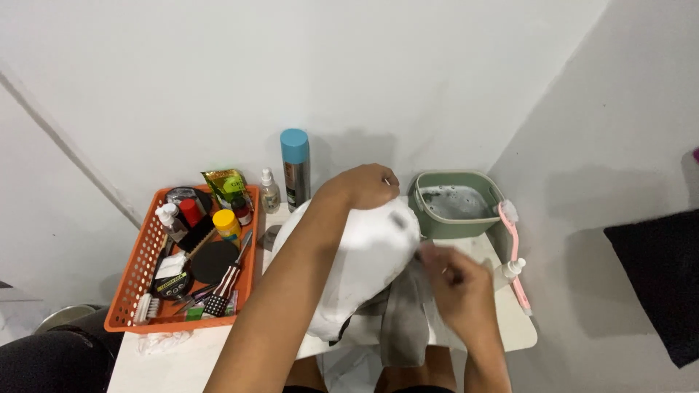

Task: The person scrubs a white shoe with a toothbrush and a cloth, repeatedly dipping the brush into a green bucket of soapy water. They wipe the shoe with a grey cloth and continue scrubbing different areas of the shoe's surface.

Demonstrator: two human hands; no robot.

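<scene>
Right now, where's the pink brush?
Head view, right side: the pink brush leans against the green tub, beside the right hand.

Bright even light, soft shadows on the wall (349,73), motion blur around the hands (459,280)

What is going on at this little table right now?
A person holds a white shoe over a small table. The left hand rests on top of the shoe; the right hand, blurred, presses a grey cloth against its side. Behind stands a green tub of foamy water, with a pink brush beside it. An orange basket of supplies sits to the left.
</scene>
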